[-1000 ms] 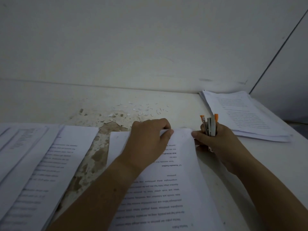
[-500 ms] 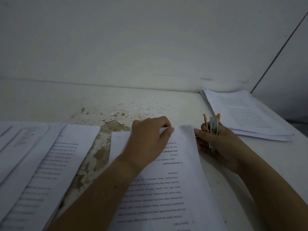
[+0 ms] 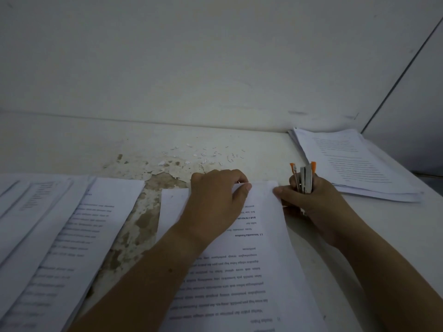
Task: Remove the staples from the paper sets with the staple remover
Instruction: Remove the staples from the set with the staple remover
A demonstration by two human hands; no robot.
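A set of printed pages lies in front of me on the white table, its text upside down to me. My left hand pinches the far edge of the top sheet between thumb and fingers. My right hand holds a metal staple remover with orange grips, jaws pointing up, while its thumb presses the far right corner of the same sheet. No staple is visible in the set; my hands cover its far edge.
Overlapping printed sheets lie at the left. Another paper stack sits at the far right near the wall. Loose staples and paint flakes dot the worn table beyond my hands.
Both hands have barely shifted. The top sheet's far edge is lifted slightly higher between them, and the staple remover stays in my right hand.
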